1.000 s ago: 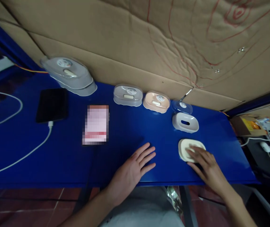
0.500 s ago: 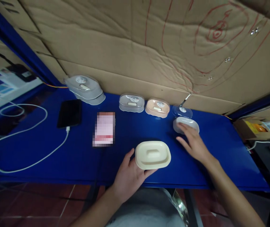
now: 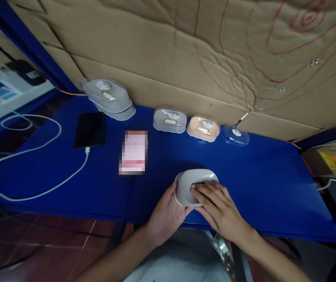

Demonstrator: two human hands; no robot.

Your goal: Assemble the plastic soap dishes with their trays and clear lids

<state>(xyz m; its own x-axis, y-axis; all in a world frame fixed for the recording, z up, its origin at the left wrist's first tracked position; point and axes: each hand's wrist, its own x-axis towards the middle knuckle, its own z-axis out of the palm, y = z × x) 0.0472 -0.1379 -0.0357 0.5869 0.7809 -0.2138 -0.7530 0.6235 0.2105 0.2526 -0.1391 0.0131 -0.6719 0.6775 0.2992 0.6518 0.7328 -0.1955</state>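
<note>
Near the front of the table, my left hand (image 3: 166,215) is closed around the left side of a cream oval dish (image 3: 178,200), of which only a thin rim shows. On top of it sits a pale grey oval dish (image 3: 185,184). My right hand (image 3: 219,207) grips the grey dish, its fingers curled over the top at a small raised piece in the middle and its thumb at the near edge. How the two dishes meet on the right is hidden by my right hand. A clear oval lid (image 3: 235,136) with a round sticker lies farther back.
Along the back stand a peach lidded box (image 3: 203,128), a grey lidded box (image 3: 169,120) and a stack of grey ones (image 3: 109,98). A phone (image 3: 134,152) with a blurred screen and a black phone (image 3: 89,130) on a white cable lie left. Cardboard (image 3: 156,47) walls the rear.
The grey dish has come from beside the clear lid onto the cream dish, brought by my right hand. My left hand stays on the cream dish. The view has shifted slightly.
</note>
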